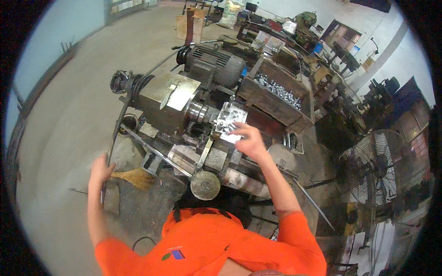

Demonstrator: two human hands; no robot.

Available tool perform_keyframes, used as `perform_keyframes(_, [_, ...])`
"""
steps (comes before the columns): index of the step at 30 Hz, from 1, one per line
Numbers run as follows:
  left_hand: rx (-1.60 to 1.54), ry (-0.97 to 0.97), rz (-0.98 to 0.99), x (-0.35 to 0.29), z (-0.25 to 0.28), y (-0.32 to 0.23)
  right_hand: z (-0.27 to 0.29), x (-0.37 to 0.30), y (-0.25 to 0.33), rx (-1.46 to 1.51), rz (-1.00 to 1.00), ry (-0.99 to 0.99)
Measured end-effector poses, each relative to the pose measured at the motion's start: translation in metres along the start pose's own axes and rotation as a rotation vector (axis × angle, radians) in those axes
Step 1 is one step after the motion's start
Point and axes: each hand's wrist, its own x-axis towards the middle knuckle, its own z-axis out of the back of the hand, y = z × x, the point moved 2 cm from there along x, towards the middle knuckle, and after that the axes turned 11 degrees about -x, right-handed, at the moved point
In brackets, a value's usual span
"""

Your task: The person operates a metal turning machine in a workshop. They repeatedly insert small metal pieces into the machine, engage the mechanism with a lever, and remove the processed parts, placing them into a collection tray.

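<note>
My left hand (pixel 101 168) is closed around a long dark lever (pixel 119 124), which runs up to the left end of the lathe-like machine. Over a bright metal plate (pixel 237 112) beside the machine's spindle (pixel 198 112), my right hand (pixel 250 141) has its fingers bent and apart. Small metal parts (pixel 223 125) lie on the plate right by those fingertips. Whether the fingertips touch one of the parts is too small to tell. A flat pale tool (pixel 169 95) rests on top of the machine's headstock (pixel 154 95).
Behind the plate stands a wooden crate (pixel 271 109) with many small metal pieces. A motor (pixel 214 66) sits behind the headstock. In front are a round metal disc (pixel 205 186) and a slanting bar (pixel 159 152). A broom (pixel 138 178) lies near my left hand; a fan (pixel 375 168) stands right.
</note>
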Motion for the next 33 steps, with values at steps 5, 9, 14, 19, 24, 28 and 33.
perform_keyframes(5, [-0.066,0.007,0.06,-0.054,0.004,0.011,-0.067,0.087,-0.009,-0.573,0.265,0.163])
perform_keyframes(9, [-0.103,-0.086,0.127,-0.076,-0.009,0.02,-0.09,0.106,-0.024,-0.515,0.019,0.28])
perform_keyframes(14, [-0.049,-0.185,0.127,-0.069,-0.025,0.038,-0.091,0.113,-0.013,-0.278,-0.102,0.228])
perform_keyframes(19, [0.047,-0.167,0.139,-0.053,-0.017,0.026,-0.082,0.118,-0.01,-0.252,-0.209,0.202])
perform_keyframes(24, [0.33,-0.167,0.188,0.005,0.023,0.132,-0.089,0.112,-0.017,-0.235,-0.152,0.116])
perform_keyframes(28, [0.526,-0.354,-0.125,0.064,0.06,0.184,-0.09,0.115,-0.009,-0.232,-0.158,-0.063])
perform_keyframes(33, [0.446,-0.345,0.094,0.079,0.05,0.187,-0.09,0.11,-0.006,-0.235,-0.129,-0.101])
